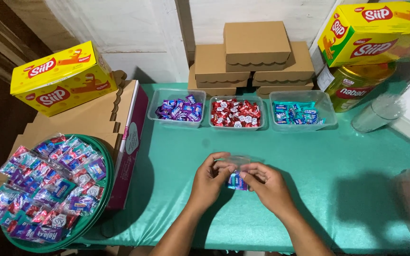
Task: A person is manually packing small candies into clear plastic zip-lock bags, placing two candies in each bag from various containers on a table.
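Near the table's point(338, 189) front edge, the left hand point(208, 179) and right hand point(267, 186) had their fingers pinching a small clear candy pouch point(237, 176); it looked light, limp and slippery, best gripped at its top rim

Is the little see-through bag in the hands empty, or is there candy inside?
Not empty. The small clear plastic bag, held between the left hand and right hand, shows blue and pink wrapped candies at its bottom.
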